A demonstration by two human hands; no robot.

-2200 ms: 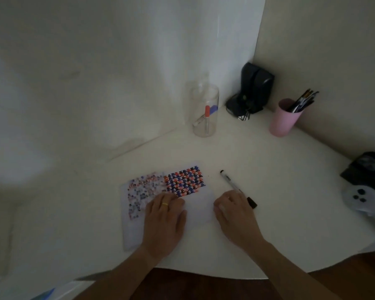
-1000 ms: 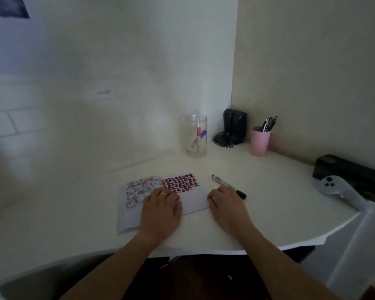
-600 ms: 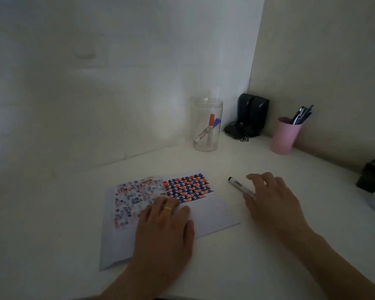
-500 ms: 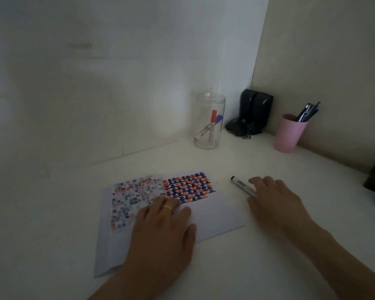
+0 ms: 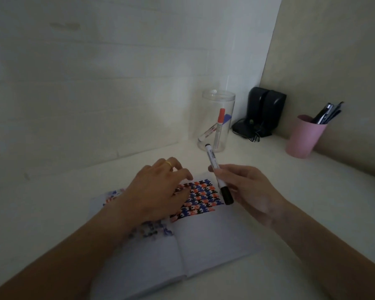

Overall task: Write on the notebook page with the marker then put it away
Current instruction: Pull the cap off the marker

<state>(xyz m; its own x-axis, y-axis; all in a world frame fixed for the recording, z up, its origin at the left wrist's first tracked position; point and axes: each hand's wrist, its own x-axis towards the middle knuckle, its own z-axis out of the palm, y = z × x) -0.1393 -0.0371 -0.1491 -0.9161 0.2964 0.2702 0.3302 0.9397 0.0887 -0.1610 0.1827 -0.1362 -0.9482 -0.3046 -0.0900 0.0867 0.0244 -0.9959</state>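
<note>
An open notebook [image 5: 212, 239] lies on the white desk, its upper pages filled with rows of small red, blue and black marks. My right hand [image 5: 245, 189] holds a white marker [image 5: 214, 167] with a black cap above the right page; the capped end points down toward me. My left hand [image 5: 158, 191] hovers over the patterned area with its fingers spread and curled, a gold ring on one finger. Its fingertips reach toward the marker without touching it.
A clear jar [image 5: 217, 121] with a red-capped and a blue-capped marker stands at the back. Right of it sit a pair of black speakers [image 5: 264, 113] and a pink cup [image 5: 304, 136] full of pens. Walls close the corner behind.
My right hand has picked the marker up off the desk and lifted it over the notebook. My left hand has risen from the page and moved toward the marker.
</note>
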